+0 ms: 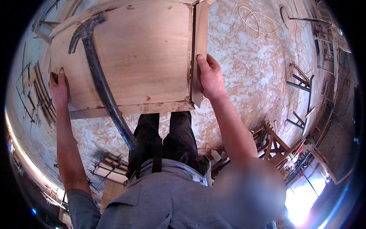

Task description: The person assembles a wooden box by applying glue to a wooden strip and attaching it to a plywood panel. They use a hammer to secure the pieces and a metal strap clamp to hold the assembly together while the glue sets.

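Wooden panel point(148, 57), pale, broad and flat: held between the two hands, spanning the space from the left grip to near the right.

Left hand point(59, 87): closed about the panel's left edge, thumb upward.

Right hand point(211, 78): clasping a narrow wooden board point(199, 45), thumb laid over its near face, other fingers mostly hidden. The board runs along the panel's right side, with a dark gap between the two; its lower end extends below the right grip.

Hammer point(99, 78), dark, claw type: lying over the panel between the grips, held by neither hand. Its head is above and to the right of the left grip; the handle slants down past the panel's lower edge, ending below the level of both grips.

Edge strip point(145, 108), wooden, brown-stained in places: along the panel's lower side, below and between the grips.

Dark trousers point(182, 131): below the panel, between the grips.

Wooden sticks point(45, 95), several: on the mottled floor point(248, 76), just left of the left grip.

Metal frame point(298, 86), dark: well to the right of the right grip.
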Demonstrator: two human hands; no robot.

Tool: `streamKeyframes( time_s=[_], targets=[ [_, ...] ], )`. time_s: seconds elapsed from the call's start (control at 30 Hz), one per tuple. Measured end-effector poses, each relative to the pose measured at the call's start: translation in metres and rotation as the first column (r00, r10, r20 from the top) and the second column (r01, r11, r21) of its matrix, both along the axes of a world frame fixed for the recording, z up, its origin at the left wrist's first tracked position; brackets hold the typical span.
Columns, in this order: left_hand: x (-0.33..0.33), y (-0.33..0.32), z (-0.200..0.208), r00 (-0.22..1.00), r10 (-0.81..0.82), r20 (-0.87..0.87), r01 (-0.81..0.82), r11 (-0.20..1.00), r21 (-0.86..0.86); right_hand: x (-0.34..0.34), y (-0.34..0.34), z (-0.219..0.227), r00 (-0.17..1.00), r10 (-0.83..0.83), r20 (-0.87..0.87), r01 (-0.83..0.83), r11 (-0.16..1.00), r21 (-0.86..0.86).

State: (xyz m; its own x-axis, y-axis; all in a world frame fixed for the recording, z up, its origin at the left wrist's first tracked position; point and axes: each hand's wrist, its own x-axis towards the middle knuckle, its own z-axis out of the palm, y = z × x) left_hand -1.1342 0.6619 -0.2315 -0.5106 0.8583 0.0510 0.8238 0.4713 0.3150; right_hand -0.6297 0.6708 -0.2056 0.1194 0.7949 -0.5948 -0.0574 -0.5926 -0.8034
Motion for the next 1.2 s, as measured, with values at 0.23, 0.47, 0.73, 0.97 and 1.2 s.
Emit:
streamKeyframes(
  time_s=[0.23, 0.47, 0.73, 0.97, 1.2],
  targets=[
    [-0.016, -0.004, -0.015, 0.998, -0.007, -0.056, 0.007, 1.0, 0.01, -0.006, 0.004, 0.007, 0.951, 0.197, 0.238, -0.209, 0.977, 0.028],
    [-0.003, -0.002, -0.009, 0.994, 0.007, -0.105, -0.008, 1.0, -0.006, -0.006, 0.011, 0.011, 0.909, 0.289, 0.3, -0.291, 0.956, -0.042],
    [-0.006, -0.004, -0.013, 0.999, 0.006, -0.04, -0.007, 1.0, -0.015, -0.013, 0.007, 0.004, 0.938, 0.213, 0.273, -0.195, 0.977, -0.092],
    [-0.007, 0.0, -0.011, 0.988, 0.005, -0.152, -0.012, 0.999, -0.041, -0.017, 0.005, 0.001, 0.94, 0.223, 0.258, -0.208, 0.975, -0.084],
    [0.006, -0.007, -0.005, 0.996, -0.072, -0.043, 0.072, 0.997, 0.006, -0.015, 0.009, 0.019, 0.932, 0.216, 0.291, -0.246, 0.967, 0.07]
  ],
)
